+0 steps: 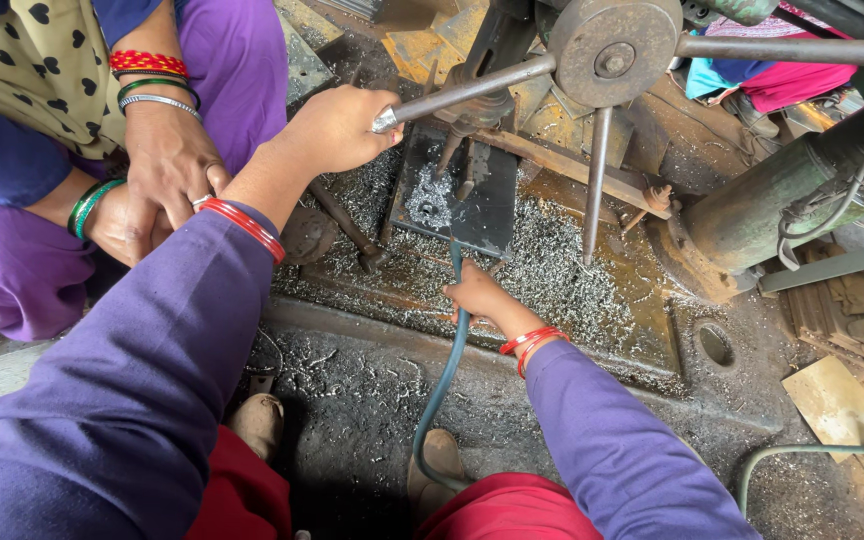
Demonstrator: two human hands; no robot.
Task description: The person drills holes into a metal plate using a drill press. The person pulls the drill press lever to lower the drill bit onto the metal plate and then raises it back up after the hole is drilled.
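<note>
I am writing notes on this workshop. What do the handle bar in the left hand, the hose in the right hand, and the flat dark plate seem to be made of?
The handle bar in the left hand looks like bare steel: grey, dull shine, worn. The hose under the right hand seems rubber or soft plastic: teal, matte, bending in a curve. The plate looks like dark metal, smooth, strewn with bright shavings, probably metal chips.

The left arm comes up from the lower left of the frame in a purple sleeve, with red bangles at the wrist. The left hand (pixel 337 128) is curled into a tight fist near the top middle. The right hand (pixel 479 295) sits lower, in the middle, fingers bent and closed, wrist with red bangles too
</note>
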